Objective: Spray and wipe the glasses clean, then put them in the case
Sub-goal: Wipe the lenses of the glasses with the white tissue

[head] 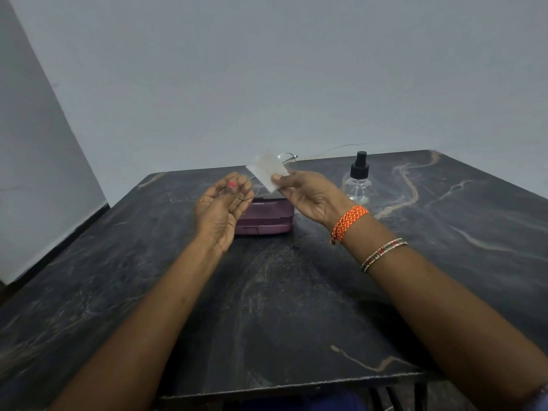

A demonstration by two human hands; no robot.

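Note:
My left hand [221,207] holds thin wire-rimmed glasses [289,157] by one lens rim, raised above the table. One temple arm sticks out to the right, thin and faint against the wall. My right hand [308,195] pinches a small white cloth [267,172] between thumb and fingers and presses it over the other lens. A closed purple glasses case [264,219] lies on the dark marble table [267,292] just behind and below both hands. A clear spray bottle [358,180] with a black nozzle stands upright to the right of the case.
The table's near edge runs across the bottom of the view and its back edge meets a plain grey wall. An orange thread band and thin bangles circle my right wrist.

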